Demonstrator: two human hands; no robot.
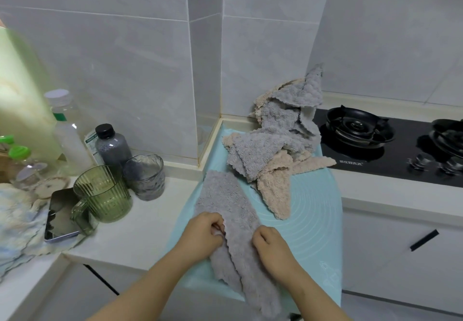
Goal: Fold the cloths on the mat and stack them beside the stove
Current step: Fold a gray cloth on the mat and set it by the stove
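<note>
Two hands at work on one grey cloth (225, 195), head view. Left hand (204, 230): fingers curled, pinching the scalloped left edge of the cloth at mid-length. Right hand (271, 245): fingers curled in on the opposite edge, apparently gripping it; thumb hidden. Cloth location: lengthwise on the pale blue mat (313, 208), already doubled into a long strip, near end running down over the front edge of the worktop (150, 233) along with the mat. Other stock: loose heap of grey and beige cloths (275, 145) at the far end of the mat, leaning on the wall (263, 57) and right against the left edge of the stove (390, 145); no folded stack visible. Handling, as judged: light, limp, fluffy pile fabric with no stiffness. Expect sag wherever unsupported and some cling between layers; slip risk low, breakage risk nil. Take hold at the edges or corners, one hand per side, with a fingertip pinch through both layers to keep them aligned. Lift the near end, carry toward the far end, lay flat, then press with an open palm to set the crease. Keep clear of the burner grate (355, 126) when placing. Avoid dragging: likely shift of the mat and the heap.
</note>
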